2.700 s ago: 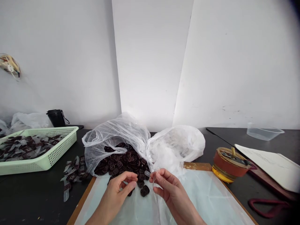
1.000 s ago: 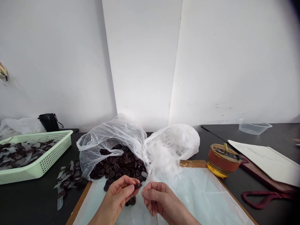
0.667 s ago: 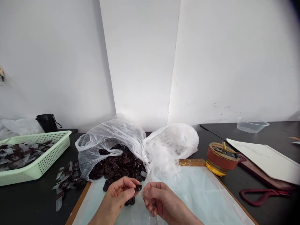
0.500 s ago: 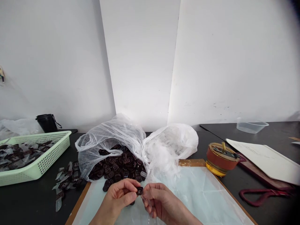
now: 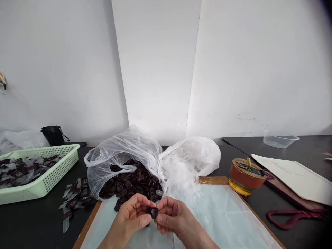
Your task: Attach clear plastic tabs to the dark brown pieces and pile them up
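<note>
1. The left hand [image 5: 129, 214] and the right hand [image 5: 176, 216] meet low in the near middle of the scene, their fingers pinching one dark slotted piece [image 5: 152, 212] between them.
2. That piece sits just above a pale sheet [image 5: 207, 221] laid on a wooden board, and the hands hover over the sheet.
3. Just beyond the hands, a white plastic bag [image 5: 116, 148] lies open on the counter [image 5: 33, 221], holding a heap of dark slotted pieces [image 5: 129, 186]. A few have spilled toward its near edge.
4. A second bunch of white plastic [image 5: 189, 162] sits against the bag on its right.
5. At far left, a pale green perforated basket [image 5: 67, 162] holds a layer of dark pieces with transparent strips [image 5: 23, 176].
6. Loose pieces with strips [image 5: 74, 202] lie on the counter between the basket and the board.
7. To the right stands a round red-brown container with a gold base [image 5: 246, 181]; its contents cannot be seen.
8. A transparent plastic tub [image 5: 281, 141] sits far right, and a black cup [image 5: 50, 135] stands far left.
</note>
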### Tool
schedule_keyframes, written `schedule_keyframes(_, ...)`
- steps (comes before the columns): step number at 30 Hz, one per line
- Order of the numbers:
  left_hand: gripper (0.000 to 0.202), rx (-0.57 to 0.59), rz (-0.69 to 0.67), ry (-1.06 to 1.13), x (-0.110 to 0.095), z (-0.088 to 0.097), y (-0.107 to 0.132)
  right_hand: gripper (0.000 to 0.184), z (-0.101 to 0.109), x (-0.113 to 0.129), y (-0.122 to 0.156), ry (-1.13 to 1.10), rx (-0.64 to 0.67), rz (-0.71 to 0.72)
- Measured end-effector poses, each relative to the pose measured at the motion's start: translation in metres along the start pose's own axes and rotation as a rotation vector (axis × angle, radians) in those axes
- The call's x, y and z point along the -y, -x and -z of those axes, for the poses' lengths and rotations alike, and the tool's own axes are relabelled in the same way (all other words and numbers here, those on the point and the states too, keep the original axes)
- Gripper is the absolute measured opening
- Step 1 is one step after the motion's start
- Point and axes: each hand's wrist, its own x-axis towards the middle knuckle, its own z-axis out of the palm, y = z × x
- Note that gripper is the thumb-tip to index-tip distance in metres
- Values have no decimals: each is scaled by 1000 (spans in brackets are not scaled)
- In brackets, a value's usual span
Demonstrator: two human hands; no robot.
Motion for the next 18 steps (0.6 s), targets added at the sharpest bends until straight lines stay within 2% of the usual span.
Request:
schedule_keyframes(4, 25, 51, 4, -11, 3, 4, -1, 41, 4, 0, -2, 6, 100, 48)
schedule_keyframes(8, 32, 18, 3, -19, 9, 8, -3, 43, 4, 3, -2, 43, 166, 82)
schedule_keyframes(14, 53, 10, 24, -10, 14, 7, -2, 30, 1, -2, -3, 184, 103, 161)
schedule_keyframes(18, 58, 8, 52, -10, 13, 7, -1, 24, 0, -4, -2, 207, 39, 145)
